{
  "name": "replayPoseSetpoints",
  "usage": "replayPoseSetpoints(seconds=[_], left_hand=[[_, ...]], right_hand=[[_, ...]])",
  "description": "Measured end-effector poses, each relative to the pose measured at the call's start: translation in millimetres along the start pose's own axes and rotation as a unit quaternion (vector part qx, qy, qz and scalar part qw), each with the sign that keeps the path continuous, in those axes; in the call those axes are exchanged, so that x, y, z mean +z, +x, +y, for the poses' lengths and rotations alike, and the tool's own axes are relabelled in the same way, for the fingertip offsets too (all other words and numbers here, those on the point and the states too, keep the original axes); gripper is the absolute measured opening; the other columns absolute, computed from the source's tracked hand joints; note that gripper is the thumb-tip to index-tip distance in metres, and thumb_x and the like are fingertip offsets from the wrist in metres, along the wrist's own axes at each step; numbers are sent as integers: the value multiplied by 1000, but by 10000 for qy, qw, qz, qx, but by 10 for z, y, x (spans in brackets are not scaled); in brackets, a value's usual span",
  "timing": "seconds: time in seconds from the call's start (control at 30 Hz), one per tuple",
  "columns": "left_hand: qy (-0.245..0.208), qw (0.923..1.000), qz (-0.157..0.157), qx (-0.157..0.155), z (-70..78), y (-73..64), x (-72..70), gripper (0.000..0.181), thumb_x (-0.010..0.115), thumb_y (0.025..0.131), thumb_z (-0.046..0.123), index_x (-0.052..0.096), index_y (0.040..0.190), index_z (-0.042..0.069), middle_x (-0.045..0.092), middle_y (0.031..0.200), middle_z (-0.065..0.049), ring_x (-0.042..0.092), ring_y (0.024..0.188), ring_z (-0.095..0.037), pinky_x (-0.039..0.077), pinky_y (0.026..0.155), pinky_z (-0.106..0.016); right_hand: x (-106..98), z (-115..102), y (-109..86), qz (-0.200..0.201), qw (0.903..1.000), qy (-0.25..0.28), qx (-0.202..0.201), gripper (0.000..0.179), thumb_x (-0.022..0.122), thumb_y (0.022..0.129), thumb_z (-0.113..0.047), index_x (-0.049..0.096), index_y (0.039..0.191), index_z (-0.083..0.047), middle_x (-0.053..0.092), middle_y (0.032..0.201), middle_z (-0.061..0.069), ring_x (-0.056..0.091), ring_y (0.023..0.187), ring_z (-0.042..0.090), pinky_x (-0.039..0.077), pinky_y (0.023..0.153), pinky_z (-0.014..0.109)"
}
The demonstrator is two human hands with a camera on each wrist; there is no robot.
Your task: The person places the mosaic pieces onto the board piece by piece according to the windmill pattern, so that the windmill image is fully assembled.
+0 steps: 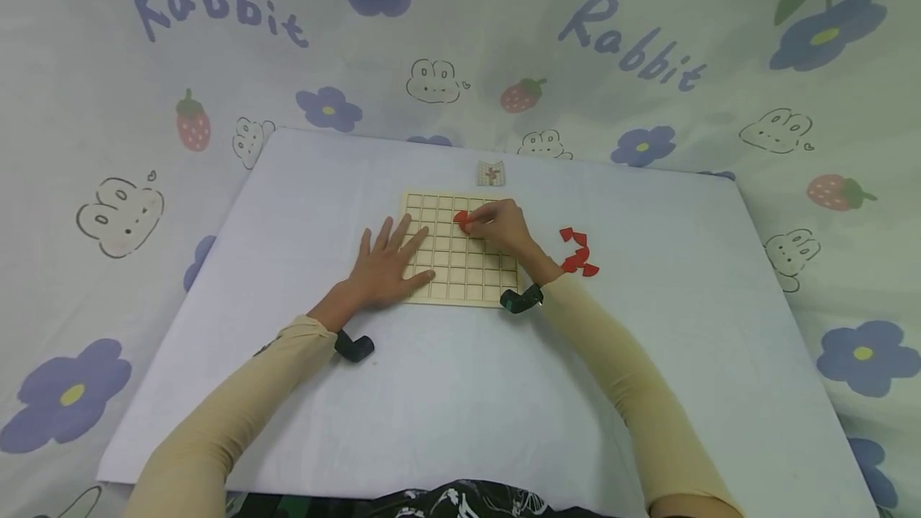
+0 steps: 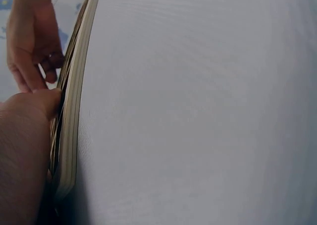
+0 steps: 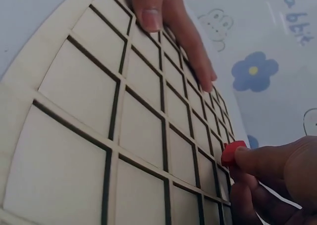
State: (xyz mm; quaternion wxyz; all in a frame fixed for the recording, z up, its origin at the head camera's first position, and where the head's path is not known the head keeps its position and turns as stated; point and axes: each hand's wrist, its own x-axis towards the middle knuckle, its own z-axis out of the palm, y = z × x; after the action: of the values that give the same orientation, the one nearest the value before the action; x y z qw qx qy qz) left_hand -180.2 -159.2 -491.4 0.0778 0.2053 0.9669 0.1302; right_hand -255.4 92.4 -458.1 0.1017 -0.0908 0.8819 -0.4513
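Note:
A pale wooden grid board [image 1: 453, 290] with square cells lies on the white table. My left hand [image 1: 384, 266] rests spread on the board's left side, its fingers straight. In the left wrist view, the left thumb [image 2: 47, 102] lies on the edge of the board [image 2: 72, 121]. Over the upper right part of the board, my right hand [image 1: 501, 228] pinches a small red piece [image 3: 231, 153] between thumb and fingertips. Another bit of red [image 1: 460, 217] shows just left of those fingertips; whether it is a separate piece I cannot tell.
Several red pieces [image 1: 581, 254] lie in a loose cluster to the right of the board. Beyond the board's far edge sits a small patterned card [image 1: 491, 173]. A printed rabbit-and-flower cloth [image 1: 460, 38] hangs behind the white table [image 1: 345, 430].

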Motion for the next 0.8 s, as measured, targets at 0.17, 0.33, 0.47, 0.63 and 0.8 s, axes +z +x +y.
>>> replayPoseSetpoints(seconds=[0.17,0.33,0.47,0.63,0.8], left_hand=[[-16,10000,-10,0,-9,4,14,86,30,93,74,9,160,24,-8,164,-11,-10,146,-40,-10,109,-65],[29,10000,44,0,-18,13,16,86,31,93,73,10,160,24,-7,164,-11,-9,147,-40,-9,109,-66],[23,10000,53,1,-12,16,15,86,31,93,73,10,160,24,-6,164,-11,-9,147,-40,-9,109,-66],[66,10000,-6,-14,-12,17,29,86,29,93,75,9,160,24,-8,164,-11,-11,147,-39,-9,109,-65],[132,9999,15,-78,-7,13,21,86,29,92,75,8,160,26,-8,164,-9,-10,147,-38,-9,109,-64]], right_hand=[[86,-30,25,148,9987,-477,139,17,78,86,-20,78,97,-8,72,99,6,66,88,20,52,77,34],[146,-45,17,288,9959,-825,218,18,78,87,-27,78,94,-11,72,95,2,65,85,17,51,75,34],[169,-27,-1,346,9940,-1029,166,19,75,88,-29,77,94,-12,72,89,-1,64,81,14,51,70,33],[170,12,3,261,9917,-1253,-89,27,77,86,-32,75,106,-14,67,91,0,60,82,16,50,68,34],[155,20,88,29,9713,-2321,-524,49,72,88,-42,65,131,-22,56,101,6,50,87,22,45,69,37]])
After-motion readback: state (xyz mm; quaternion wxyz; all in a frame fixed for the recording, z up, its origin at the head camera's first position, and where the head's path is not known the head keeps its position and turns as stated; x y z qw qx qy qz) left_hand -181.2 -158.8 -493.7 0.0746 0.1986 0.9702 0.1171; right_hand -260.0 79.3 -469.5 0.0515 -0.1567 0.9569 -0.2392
